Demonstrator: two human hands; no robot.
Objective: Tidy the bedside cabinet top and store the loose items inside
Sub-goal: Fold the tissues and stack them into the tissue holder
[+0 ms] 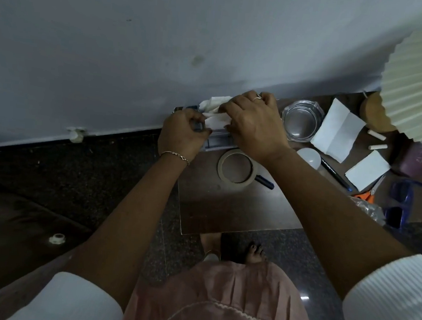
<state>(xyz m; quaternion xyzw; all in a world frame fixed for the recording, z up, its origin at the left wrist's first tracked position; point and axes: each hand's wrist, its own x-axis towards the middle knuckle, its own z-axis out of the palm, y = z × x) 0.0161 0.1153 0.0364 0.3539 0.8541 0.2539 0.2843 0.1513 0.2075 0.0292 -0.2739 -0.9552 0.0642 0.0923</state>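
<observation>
Both hands meet over the far left corner of the brown cabinet top [226,206]. My left hand [181,134] and my right hand [253,122] both grip a crumpled white tissue [215,107]. Under them lies a grey-blue box [219,141], mostly hidden. Loose items lie to the right: a tape ring [237,167], a dark marker [265,182], a glass ashtray [301,120], a white bulb [308,156], a pen [335,173], folded papers [338,130], a white pad [367,169], orange scissors [365,196] and blue sunglasses [401,202].
A pleated cream lampshade [421,75] hangs over the cabinet's far right on a wooden base [375,114]. Two short white sticks [377,140] lie beside it. A grey wall [163,42] runs behind. Dark speckled floor lies at left, with a small tape roll [58,238] on it.
</observation>
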